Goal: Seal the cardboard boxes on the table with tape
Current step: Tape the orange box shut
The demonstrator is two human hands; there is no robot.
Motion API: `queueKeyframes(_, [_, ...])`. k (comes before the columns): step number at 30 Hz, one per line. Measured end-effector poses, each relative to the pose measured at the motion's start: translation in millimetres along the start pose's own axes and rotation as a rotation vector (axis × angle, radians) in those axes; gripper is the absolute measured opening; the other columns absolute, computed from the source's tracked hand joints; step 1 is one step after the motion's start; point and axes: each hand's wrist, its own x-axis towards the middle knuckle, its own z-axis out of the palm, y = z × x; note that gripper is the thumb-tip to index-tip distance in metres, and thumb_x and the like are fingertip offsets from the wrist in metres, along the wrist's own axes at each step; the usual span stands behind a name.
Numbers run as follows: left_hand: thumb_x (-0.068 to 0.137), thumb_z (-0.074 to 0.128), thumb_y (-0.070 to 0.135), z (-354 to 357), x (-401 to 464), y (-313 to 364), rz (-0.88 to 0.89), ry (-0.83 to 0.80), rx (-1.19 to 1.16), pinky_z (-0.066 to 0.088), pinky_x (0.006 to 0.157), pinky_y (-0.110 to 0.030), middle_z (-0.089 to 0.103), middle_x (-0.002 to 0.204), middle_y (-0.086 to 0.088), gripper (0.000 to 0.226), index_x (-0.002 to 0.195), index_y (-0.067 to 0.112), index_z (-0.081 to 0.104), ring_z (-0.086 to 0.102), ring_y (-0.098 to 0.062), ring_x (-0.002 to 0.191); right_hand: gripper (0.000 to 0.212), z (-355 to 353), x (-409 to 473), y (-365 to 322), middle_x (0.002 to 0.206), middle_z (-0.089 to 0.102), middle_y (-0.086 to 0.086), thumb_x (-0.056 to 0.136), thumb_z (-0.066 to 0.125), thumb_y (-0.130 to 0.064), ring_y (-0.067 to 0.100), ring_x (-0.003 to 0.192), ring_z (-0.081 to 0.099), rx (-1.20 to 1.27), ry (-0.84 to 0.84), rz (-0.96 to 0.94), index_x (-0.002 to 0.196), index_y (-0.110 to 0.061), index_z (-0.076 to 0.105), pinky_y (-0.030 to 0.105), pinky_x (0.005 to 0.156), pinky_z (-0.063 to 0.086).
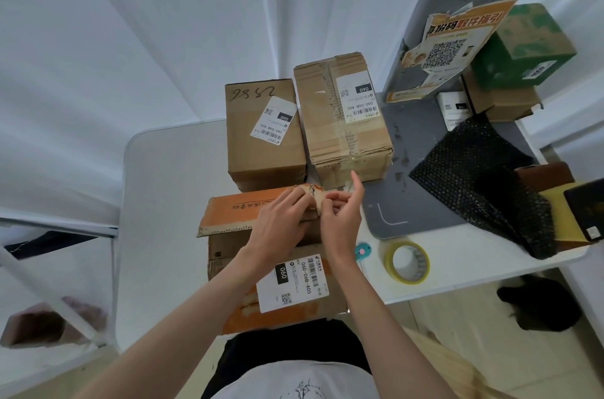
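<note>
Box (pixel 261 268), orange, unsealed: our left hand (pixel 281 222) presses its flap (pixel 228 215), right hand (pixel 340 215) pinches something (tape, we judge); smooth flat along the seam.

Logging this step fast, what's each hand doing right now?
Left hand: open, fingers pressing the orange cardboard box flap.
Right hand: fingers pinching something at the flap edge; cannot tell what.

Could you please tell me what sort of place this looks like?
Probably a parcel pickup or packing station: labelled cardboard boxes stand on a white table, a tape roll lies ready, and a QR-code poster is stuck to a grey scanner stand.
</note>
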Motion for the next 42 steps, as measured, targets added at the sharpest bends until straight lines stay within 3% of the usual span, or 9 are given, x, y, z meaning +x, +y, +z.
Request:
queueKeyframes(6, [0.087,0.078,0.023,6,0,2,0.063,0.086,0.034,0.055,0.054,-0.033,0.068,0.104,0.003,0.017,0.103,0.019,0.073,0.063,-0.016,0.095,0.072,-4,-3,-2,0.091,0.064,0.001,0.094,0.064,-0.006,0.008,0.08,0.066,-0.002,-0.014,-0.01,0.153,-0.029,0.03,0.016,0.074,0.054])
queueKeyframes(10, [0.088,0.078,0.022,5,1,2,0.081,0.114,0.077,0.055,0.053,-0.034,0.069,0.098,0.003,0.012,0.099,0.019,0.077,0.064,-0.015,0.09,0.069,-8,-5,-5,0.091,0.064,0.001,0.095,0.061,-0.009,0.009,0.083,0.065,-0.025,-0.029,-0.013,0.154,-0.031,0.031,0.02,0.08,0.055])
queueKeyframes(12, [0.085,0.081,0.022,5,2,3,0.09,0.121,0.089,0.055,0.053,-0.034,0.07,0.097,0.003,0.013,0.097,0.018,0.078,0.065,-0.016,0.089,0.068,-12,-4,-8,0.101,0.062,0.005,0.095,0.059,-0.009,0.011,0.089,0.062,-0.076,-0.006,-0.036,0.153,-0.034,0.033,0.023,0.084,0.055])
queueKeyframes(17, [0.082,0.083,0.022,7,1,5,0.093,0.121,0.106,0.056,0.052,-0.032,0.07,0.096,0.003,0.013,0.093,0.017,0.078,0.065,-0.016,0.087,0.037,-26,9,-28,0.106,0.041,0.0,0.094,0.061,-0.016,0.013,0.084,0.049,-0.145,0.055,-0.085,0.128,-0.032,0.061,0.017,0.081,0.047])
queueKeyframes(22, [0.079,0.086,0.024,15,-5,6,0.103,0.136,0.099,0.052,0.056,-0.028,0.068,0.094,0.003,0.014,0.088,0.018,0.077,0.064,-0.016,0.084,0.013,-42,34,-60,0.11,0.043,-0.004,0.089,0.07,-0.026,0.015,0.096,0.055,-0.261,-0.134,-0.092,0.099,-0.034,0.071,0.034,0.096,0.052])
queueKeyframes(27, [0.078,0.086,0.023,20,-9,6,0.076,0.154,0.079,0.049,0.06,-0.026,0.067,0.097,0.002,0.016,0.089,0.018,0.076,0.064,-0.016,0.086,0.006,-54,49,-88,0.111,0.048,-0.006,0.084,0.075,-0.036,0.016,0.109,0.052,-0.29,-0.313,-0.045,0.086,-0.04,0.071,0.034,0.095,0.049])
queueKeyframes(31, [0.08,0.084,0.025,21,-11,5,0.064,0.161,0.052,0.053,0.062,-0.027,0.066,0.1,0.001,0.017,0.091,0.017,0.075,0.062,-0.015,0.089,0.006,-63,57,-98,0.107,0.068,0.001,0.087,0.073,-0.029,0.016,0.103,0.062,-0.123,-0.497,0.064,0.088,-0.023,0.071,0.04,0.094,0.049])
queueKeyframes(34, [0.08,0.085,0.025,22,-11,5,0.065,0.176,0.063,0.052,0.066,-0.026,0.065,0.103,0.0,0.02,0.095,0.017,0.074,0.06,-0.015,0.092,0.005,-67,63,-101,0.102,0.071,0.007,0.09,0.071,-0.025,0.019,0.095,0.062,-0.043,-0.643,0.128,0.09,-0.021,0.069,0.038,0.091,0.05])
queueKeyframes(42, [0.081,0.081,0.027,24,-12,4,0.048,0.167,0.058,0.05,0.075,-0.028,0.064,0.106,0.001,0.021,0.097,0.019,0.071,0.054,-0.013,0.097,0.015,-69,66,-94,0.125,0.067,0.02,0.092,0.067,-0.011,0.031,0.119,0.065,0.224,-0.688,0.242,0.107,-0.013,0.065,0.043,0.102,0.053])
